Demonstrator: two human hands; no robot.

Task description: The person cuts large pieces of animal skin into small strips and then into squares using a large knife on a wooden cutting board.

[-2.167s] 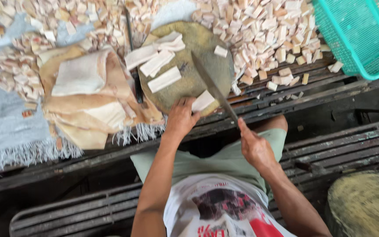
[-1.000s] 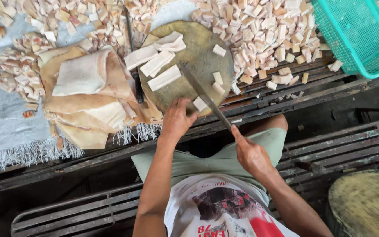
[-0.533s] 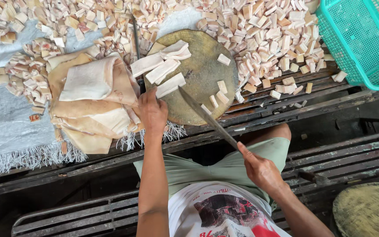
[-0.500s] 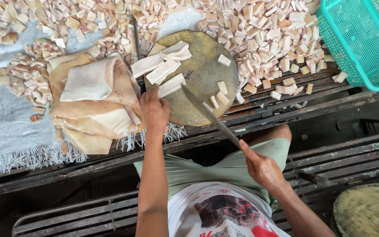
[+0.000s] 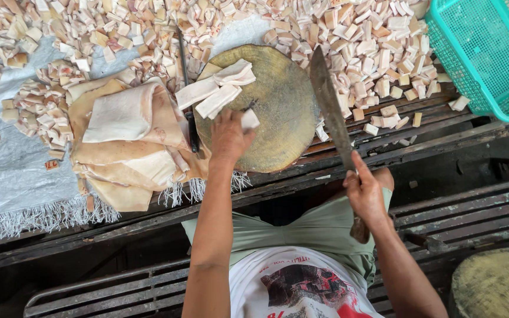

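A round wooden chopping block lies on slatted planks. My left hand rests on its near left part, fingers closed on a pale strip of pork skin. More pale strips lie stacked on the block's far left. My right hand grips the handle of a long cleaver, whose blade points away over the block's right edge. The block's middle is bare.
Folded sheets of pork skin lie left of the block on a grey fringed tarp. Several cut cubes cover the far side. A teal plastic basket stands far right. A second round block is near right. A thin dark knife lies beside the skins.
The cut pieces have gone from the block's right side to the heap. The cleaver swung from slanting across the block to its right edge. My left hand took a strip.
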